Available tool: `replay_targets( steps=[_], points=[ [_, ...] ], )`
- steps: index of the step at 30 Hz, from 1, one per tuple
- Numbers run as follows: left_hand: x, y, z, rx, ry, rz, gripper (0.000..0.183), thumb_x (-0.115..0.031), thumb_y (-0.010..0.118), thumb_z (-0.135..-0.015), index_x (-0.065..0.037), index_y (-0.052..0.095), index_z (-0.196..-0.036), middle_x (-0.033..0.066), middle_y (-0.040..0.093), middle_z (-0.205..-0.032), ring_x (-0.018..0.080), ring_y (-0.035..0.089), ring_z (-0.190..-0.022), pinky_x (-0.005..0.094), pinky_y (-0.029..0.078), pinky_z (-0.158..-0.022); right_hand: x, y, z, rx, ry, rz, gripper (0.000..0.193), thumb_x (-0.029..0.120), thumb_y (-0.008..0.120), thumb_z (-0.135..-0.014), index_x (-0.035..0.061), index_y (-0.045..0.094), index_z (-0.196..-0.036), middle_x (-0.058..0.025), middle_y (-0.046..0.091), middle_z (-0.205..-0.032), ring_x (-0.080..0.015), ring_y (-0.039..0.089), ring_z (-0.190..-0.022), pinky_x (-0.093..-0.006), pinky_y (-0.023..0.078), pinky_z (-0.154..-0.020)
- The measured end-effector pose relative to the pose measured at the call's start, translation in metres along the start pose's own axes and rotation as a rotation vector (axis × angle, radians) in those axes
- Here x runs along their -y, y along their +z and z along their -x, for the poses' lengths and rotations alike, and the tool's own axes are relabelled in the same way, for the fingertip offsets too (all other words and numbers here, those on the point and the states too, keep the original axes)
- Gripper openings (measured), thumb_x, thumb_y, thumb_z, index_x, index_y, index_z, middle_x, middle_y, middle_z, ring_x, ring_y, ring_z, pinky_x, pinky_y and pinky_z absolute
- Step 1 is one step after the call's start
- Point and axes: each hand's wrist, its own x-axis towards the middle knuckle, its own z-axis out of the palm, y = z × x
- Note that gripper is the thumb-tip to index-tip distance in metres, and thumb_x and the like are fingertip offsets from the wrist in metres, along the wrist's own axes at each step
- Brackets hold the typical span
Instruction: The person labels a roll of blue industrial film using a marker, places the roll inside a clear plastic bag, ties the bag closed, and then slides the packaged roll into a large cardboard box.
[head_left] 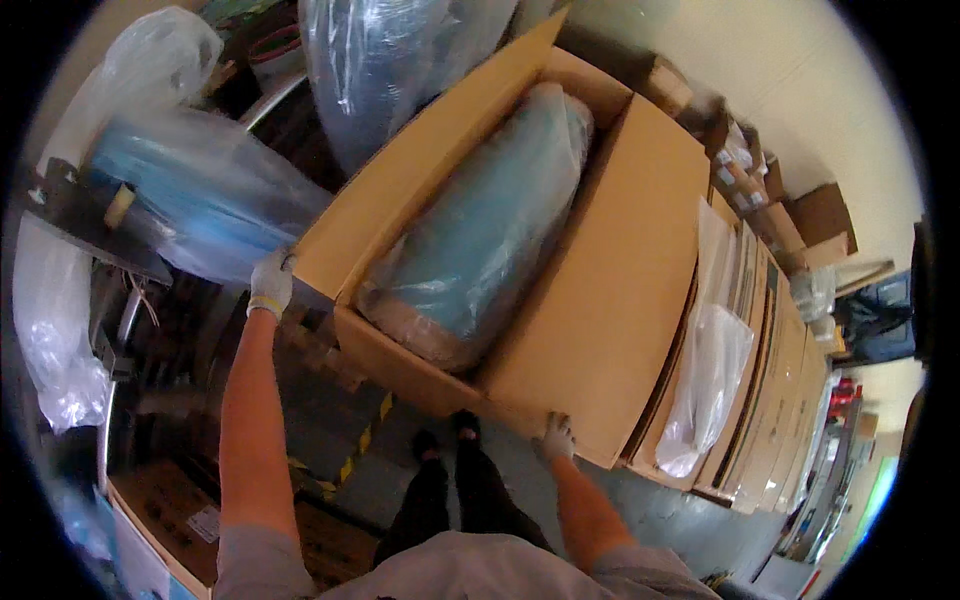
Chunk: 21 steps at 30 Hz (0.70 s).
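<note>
Open cardboard box (600,300) holding a plastic-wrapped blue roll (480,240), gripped at its near flaps by both gloved hands, arms outstretched: left hand (271,283) closed on the left flap's corner, right hand (555,438) clasping the right flap's edge (flattened cartons (770,400) stacked beyond the right hand).

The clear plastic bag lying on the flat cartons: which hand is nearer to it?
Right. The right hand grips the open carton's near corner, just beside the clear plastic bag; the left hand holds the far flap.

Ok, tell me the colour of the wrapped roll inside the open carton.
Teal-blue roll under clear plastic; head view.
</note>
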Motion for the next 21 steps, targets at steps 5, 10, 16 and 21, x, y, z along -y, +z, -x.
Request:
replay_targets(
  steps=[5, 10, 16, 21],
  points=[
    [-0.065, -0.015, 0.039, -0.105, 0.084, -0.19, 0.031, -0.026, 0.055, -0.09, -0.008, 0.061, -0.115, 0.0222, 0.065, -0.102, 0.0421, 0.06, -0.097, 0.0486, 0.048, -0.082, 0.026, -0.04, -0.008, -0.057, -0.147, -0.031, 0.066, 0.036, 0.061, -0.084, 0.0076, 0.036, -0.139, -0.0213, 0.035, -0.145, -0.0394, 0.038, -0.13, -0.0512, 0.037, -0.103],
    [-0.066, -0.015, 0.047, -0.083, -0.026, -0.165, 0.031, -0.026, 0.054, -0.09, -0.01, 0.061, -0.115, 0.0196, 0.066, -0.102, 0.0414, 0.06, -0.097, 0.0482, 0.048, -0.081, 0.228, -0.183, 0.012, -0.442, -0.834, -0.283, 0.048, 0.018, 0.062, -0.084, 0.0037, 0.048, -0.128, -0.0242, 0.05, -0.129, -0.0423, 0.05, -0.114, -0.0487, 0.042, -0.095],
    [-0.047, 0.009, 0.072, -0.204, 0.07, 0.04, 0.038, -0.028, 0.057, -0.089, -0.008, 0.057, -0.122, 0.0194, 0.064, -0.109, 0.0398, 0.06, -0.1, 0.0464, 0.048, -0.085, 0.409, -0.228, 0.03, -0.569, -1.357, -0.2, 0.052, 0.027, 0.063, -0.087, 0.0047, 0.045, -0.131, -0.0242, 0.051, -0.129, -0.0442, 0.055, -0.108, -0.0481, 0.048, -0.089],
    [-0.008, 0.088, 0.154, -0.373, -0.128, 0.325, 0.052, -0.029, 0.059, -0.089, -0.003, 0.047, -0.132, 0.0206, 0.056, -0.127, 0.0395, 0.055, -0.111, 0.0436, 0.046, -0.091, 0.444, -0.204, -0.01, -0.532, -1.396, -0.311, 0.058, 0.031, 0.064, -0.086, 0.0051, 0.042, -0.133, -0.0233, 0.05, -0.13, -0.0442, 0.055, -0.109, -0.049, 0.048, -0.089]
  ],
)
